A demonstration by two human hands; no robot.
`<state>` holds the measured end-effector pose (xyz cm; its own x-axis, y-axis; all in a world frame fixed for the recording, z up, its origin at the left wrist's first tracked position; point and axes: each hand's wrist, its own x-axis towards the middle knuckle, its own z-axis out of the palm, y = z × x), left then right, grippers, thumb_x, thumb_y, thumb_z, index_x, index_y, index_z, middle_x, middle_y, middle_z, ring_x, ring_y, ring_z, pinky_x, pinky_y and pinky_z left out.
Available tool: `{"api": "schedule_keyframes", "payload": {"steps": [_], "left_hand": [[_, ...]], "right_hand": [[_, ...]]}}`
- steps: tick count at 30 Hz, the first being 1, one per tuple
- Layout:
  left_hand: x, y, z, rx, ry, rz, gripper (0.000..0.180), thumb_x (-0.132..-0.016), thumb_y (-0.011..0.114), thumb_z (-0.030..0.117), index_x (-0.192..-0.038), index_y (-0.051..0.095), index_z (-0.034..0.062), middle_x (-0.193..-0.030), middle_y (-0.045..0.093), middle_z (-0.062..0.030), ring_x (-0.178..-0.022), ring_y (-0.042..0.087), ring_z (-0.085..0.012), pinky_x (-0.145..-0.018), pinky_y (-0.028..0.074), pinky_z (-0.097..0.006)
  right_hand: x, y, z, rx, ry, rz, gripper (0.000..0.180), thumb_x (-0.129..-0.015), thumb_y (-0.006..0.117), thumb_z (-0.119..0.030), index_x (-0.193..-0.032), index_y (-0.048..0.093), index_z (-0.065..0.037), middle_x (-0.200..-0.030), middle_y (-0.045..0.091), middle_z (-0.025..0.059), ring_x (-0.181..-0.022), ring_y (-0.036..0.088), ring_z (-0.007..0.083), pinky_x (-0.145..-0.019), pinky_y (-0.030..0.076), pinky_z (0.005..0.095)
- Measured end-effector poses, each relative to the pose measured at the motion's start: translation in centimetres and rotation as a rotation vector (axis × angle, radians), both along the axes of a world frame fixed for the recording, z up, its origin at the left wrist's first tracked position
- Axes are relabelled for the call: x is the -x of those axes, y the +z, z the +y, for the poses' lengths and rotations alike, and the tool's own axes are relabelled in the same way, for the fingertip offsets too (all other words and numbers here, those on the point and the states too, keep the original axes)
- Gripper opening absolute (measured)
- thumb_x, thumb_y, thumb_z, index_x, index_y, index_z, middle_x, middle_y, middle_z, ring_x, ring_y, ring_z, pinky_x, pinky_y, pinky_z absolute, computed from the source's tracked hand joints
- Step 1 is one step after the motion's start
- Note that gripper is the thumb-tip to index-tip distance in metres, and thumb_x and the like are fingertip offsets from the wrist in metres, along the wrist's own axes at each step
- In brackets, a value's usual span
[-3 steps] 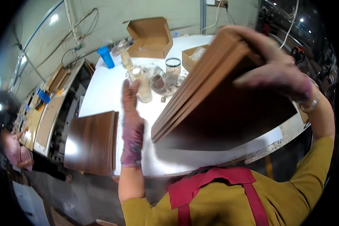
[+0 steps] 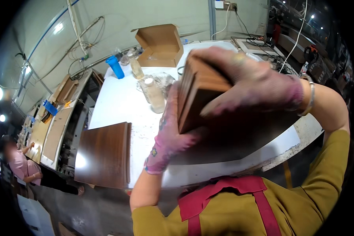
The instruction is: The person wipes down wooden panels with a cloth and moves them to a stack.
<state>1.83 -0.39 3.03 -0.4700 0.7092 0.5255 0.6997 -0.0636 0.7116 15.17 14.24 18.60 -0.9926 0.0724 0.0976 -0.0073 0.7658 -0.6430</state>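
A stack of several dark brown wooden panels [image 2: 232, 135] stands tilted on edge over the white tabletop. Across its upper edge lies my right hand [image 2: 253, 80], gloved in pink, with the fingers over the far side and the thumb on the near face. Gripping the left end of that stack is my gloved left hand [image 2: 171, 135], its thumb on the near face and its fingers partly hidden behind. Another stack of brown panels [image 2: 102, 153] lies flat at the table's left edge, apart from both hands.
Behind the panels, the white table [image 2: 110, 106] carries cloudy bottles [image 2: 156, 96], a blue cup [image 2: 115, 67] and an open cardboard box [image 2: 159, 47]. A white cable [image 2: 297, 39] hangs at the right. Another person [image 2: 23, 167] stands by a side bench [image 2: 47, 145] at far left.
My left hand has moved right and closed on the stack's left end. The raised stack has swung, its top edge coming left with my right hand. The whole view has shifted slightly.
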Motion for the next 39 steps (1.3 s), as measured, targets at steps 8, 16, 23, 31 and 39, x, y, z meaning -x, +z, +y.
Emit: {"api": "schedule_keyframes", "payload": {"steps": [8, 16, 23, 31, 39], "left_hand": [[4.5, -8.5, -6.2, -0.134, -0.174, -0.743, 0.087, -0.069, 0.079, 0.009, -0.142, 0.030, 0.0027, -0.130, 0.049, -0.0130, -0.116, 0.051, -0.0240, -0.097, 0.045, -0.037], [5.8, -8.9, -7.4, 0.054, -0.070, -0.928, 0.075, -0.069, 0.077, 0.000, -0.135, 0.042, 0.0028, -0.123, 0.056, -0.0109, -0.112, 0.056, -0.0240, -0.094, 0.048, -0.036], [5.9, -10.6, -8.8, -0.254, -0.204, -0.735, 0.072, -0.066, 0.062, 0.000, -0.136, 0.042, 0.0015, -0.125, 0.054, -0.0112, -0.111, 0.056, -0.0235, -0.096, 0.046, -0.034], [9.1, -19.5, -10.5, 0.018, 0.344, -0.187, 0.038, -0.091, 0.047, 0.001, -0.129, 0.048, -0.0004, -0.121, 0.056, -0.0146, -0.095, 0.057, -0.0235, -0.081, 0.047, -0.033], [10.2, -11.9, -10.6, -0.154, 0.059, -0.563, 0.072, -0.086, 0.051, 0.055, -0.140, 0.043, 0.0078, -0.140, 0.046, -0.0152, -0.126, 0.047, -0.0338, -0.108, 0.035, -0.052]], "right_hand": [[1.8, -2.1, -0.4, -0.376, 0.103, -0.308, 0.088, -0.071, 0.075, -0.051, -0.135, 0.040, -0.002, -0.123, 0.054, 0.0203, -0.112, 0.055, 0.0346, -0.092, 0.046, 0.0405], [-6.7, -3.9, 10.5, -0.001, -0.143, 0.016, 0.091, -0.079, 0.061, -0.062, -0.144, 0.036, -0.005, -0.140, 0.047, 0.0128, -0.129, 0.045, 0.0236, -0.106, 0.033, 0.0358], [-11.2, -14.3, 11.6, 0.761, -0.321, 0.448, 0.103, -0.080, 0.039, -0.081, -0.147, 0.031, -0.003, -0.147, 0.038, 0.0136, -0.136, 0.036, 0.0237, -0.114, 0.024, 0.0359], [-9.7, -16.8, 8.0, 1.093, -0.361, 0.657, 0.106, -0.077, 0.040, -0.084, -0.146, 0.030, -0.003, -0.144, 0.042, 0.0123, -0.133, 0.040, 0.0233, -0.114, 0.026, 0.0359], [-13.0, -25.9, 27.0, 0.116, -0.874, 0.181, 0.070, -0.088, 0.065, -0.036, -0.143, 0.036, -0.005, -0.146, 0.040, 0.0168, -0.132, 0.040, 0.0300, -0.110, 0.031, 0.0335]]}}
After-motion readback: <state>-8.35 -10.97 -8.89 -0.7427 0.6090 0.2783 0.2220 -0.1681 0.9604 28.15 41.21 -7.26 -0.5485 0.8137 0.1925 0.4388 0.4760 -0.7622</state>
